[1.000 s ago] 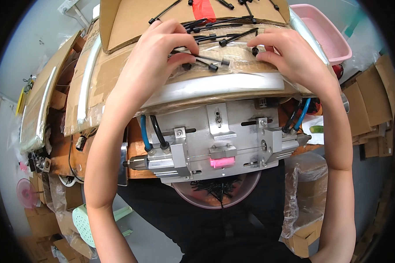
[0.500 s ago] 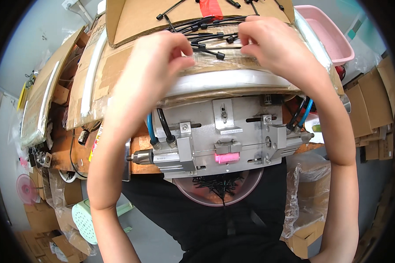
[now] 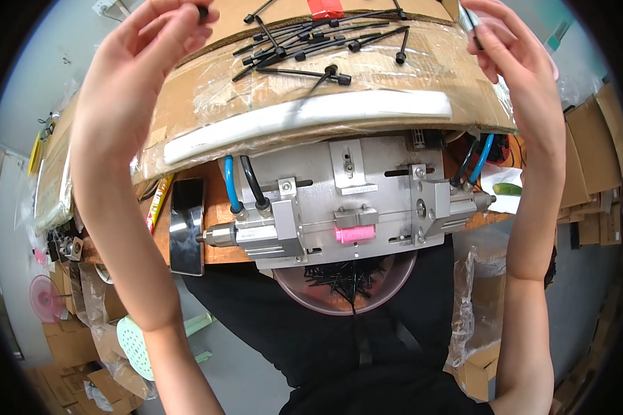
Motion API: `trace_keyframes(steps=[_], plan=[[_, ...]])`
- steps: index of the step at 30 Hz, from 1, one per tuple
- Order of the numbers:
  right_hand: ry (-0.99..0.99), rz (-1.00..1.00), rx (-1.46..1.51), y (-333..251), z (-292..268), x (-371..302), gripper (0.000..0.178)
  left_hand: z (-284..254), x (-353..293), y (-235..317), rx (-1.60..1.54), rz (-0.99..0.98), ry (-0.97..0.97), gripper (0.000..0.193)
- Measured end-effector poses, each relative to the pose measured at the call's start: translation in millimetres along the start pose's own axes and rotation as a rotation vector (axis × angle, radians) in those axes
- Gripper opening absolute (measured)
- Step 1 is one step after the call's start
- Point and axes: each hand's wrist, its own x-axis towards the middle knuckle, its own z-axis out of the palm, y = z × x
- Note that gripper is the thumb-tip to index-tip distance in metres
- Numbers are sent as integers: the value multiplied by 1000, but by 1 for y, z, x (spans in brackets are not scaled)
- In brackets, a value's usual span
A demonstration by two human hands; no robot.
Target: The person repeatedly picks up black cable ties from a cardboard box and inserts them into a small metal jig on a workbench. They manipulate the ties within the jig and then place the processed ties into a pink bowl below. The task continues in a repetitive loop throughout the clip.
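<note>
Both my hands are raised and wide apart, above the far cardboard. My left hand (image 3: pixel 128 76), at the upper left, pinches a small black cap-like piece (image 3: pixel 201 12) between thumb and fingers. On the upper right, my right hand (image 3: pixel 519 69) is closed on a small dark piece (image 3: pixel 477 42), mostly covered by the fingers. Between them, several thin black rods with knob-like ends (image 3: pixel 344 79) lie in a loose pile on the taped cardboard (image 3: pixel 208 100). Nearer stands a metal fixture (image 3: pixel 387 162) with a cylinder at each side and a pink block (image 3: pixel 355 234) at its middle.
A white padded strip (image 3: pixel 311 121) edges the cardboard. Blue and black hoses (image 3: pixel 230 183) rise from the fixture. A phone (image 3: pixel 187 228) lies left of it. Below sits a bowl (image 3: pixel 391 299) of small black pieces. Cardboard boxes (image 3: pixel 588 162) stack at the right.
My hands have moved from above the rod pile outward and up, left and right apart. The phone, covered by my left arm before, now shows.
</note>
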Motion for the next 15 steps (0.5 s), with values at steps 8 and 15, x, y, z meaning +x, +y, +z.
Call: trace_keyframes(steps=[8, 15], plan=[[110, -45, 275, 30, -41, -78, 32, 107, -197, 9, 590, 229, -131, 66], [140, -130, 393, 23, -20, -114, 30, 164, -230, -10, 703, 45, -238, 69]])
